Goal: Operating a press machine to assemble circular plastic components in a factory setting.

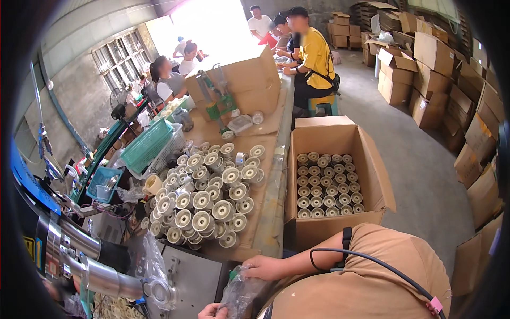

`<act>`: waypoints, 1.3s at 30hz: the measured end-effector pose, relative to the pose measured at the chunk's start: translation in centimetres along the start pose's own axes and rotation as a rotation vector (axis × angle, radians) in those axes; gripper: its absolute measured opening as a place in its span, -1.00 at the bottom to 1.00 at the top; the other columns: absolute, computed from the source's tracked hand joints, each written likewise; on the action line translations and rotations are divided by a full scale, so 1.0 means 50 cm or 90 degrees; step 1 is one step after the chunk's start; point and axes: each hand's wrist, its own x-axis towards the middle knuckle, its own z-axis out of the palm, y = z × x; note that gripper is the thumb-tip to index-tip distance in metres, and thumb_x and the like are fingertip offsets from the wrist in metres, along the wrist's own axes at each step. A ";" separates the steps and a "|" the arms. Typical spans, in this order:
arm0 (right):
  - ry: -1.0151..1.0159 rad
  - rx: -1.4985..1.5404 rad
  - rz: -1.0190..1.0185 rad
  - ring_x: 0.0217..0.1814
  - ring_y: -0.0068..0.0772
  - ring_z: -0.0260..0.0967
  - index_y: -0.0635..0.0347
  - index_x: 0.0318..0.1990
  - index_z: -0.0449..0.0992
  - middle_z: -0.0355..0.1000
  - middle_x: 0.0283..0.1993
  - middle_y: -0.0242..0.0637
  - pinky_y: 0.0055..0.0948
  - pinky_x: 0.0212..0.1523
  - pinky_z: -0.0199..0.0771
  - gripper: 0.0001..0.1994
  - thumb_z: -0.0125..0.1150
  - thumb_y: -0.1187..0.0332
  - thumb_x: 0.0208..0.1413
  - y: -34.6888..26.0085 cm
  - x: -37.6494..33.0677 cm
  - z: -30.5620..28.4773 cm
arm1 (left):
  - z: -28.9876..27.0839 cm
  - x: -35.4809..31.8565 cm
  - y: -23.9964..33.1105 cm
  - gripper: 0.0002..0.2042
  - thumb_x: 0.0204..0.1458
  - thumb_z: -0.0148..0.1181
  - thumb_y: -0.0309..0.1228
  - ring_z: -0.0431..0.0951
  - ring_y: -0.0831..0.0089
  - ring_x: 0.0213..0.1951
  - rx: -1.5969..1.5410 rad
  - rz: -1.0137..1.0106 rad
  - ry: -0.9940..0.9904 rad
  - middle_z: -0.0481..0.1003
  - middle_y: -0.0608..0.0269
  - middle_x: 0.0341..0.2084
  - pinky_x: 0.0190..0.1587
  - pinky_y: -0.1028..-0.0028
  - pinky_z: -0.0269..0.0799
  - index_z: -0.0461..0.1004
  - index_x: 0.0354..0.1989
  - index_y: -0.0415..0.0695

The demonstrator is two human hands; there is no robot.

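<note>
Both hands (241, 287) pinch plastic bag (239, 292) at table edge (265, 239).

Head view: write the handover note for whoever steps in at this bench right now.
Left hand: at the lower edge, pinching the bottom of a clear plastic bag.
Right hand: gripping the top of the same bag; what is inside is too blurred to tell.
Things: a heap of round cream-coloured spools lies on the cardboard-covered bench; an open carton to the right holds spools in neat rows.
Done: one packed layer shows in the carton.
Left: the heap on the bench is still large, and the bag is still in hand.
</note>
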 end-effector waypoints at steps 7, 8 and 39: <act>-0.005 -0.092 -0.004 -0.32 -0.53 0.33 0.22 -0.24 0.57 0.42 -0.42 -0.38 -0.37 -0.19 0.42 -0.69 0.05 0.18 0.40 -0.048 0.121 0.007 | -0.062 0.024 -0.049 -0.79 0.18 0.27 -0.45 0.56 0.45 -0.22 -0.166 -0.005 0.418 0.58 0.20 -0.24 -0.10 0.42 0.51 0.51 -0.08 -0.29; -0.015 -0.172 -0.037 -0.27 -0.52 0.35 0.23 -0.24 0.57 0.44 -0.39 -0.31 -0.33 -0.14 0.43 -0.69 0.05 0.18 0.39 -0.089 0.137 0.013 | -0.073 0.022 -0.004 -0.70 0.19 0.29 -0.41 0.55 0.44 -0.13 -0.218 -0.030 0.407 0.56 0.14 -0.14 -0.06 0.42 0.50 0.47 0.01 -0.31; -0.045 0.387 0.257 0.09 -0.19 0.56 0.23 0.12 0.44 0.53 0.08 -0.19 -0.09 0.06 0.65 -0.70 0.00 0.23 0.42 -0.228 0.543 0.374 | -0.168 -0.014 -0.028 -0.38 0.35 -0.02 0.02 0.52 0.16 0.17 -0.605 -0.045 -0.007 0.47 -0.05 0.20 0.16 0.30 0.48 0.29 0.35 -0.29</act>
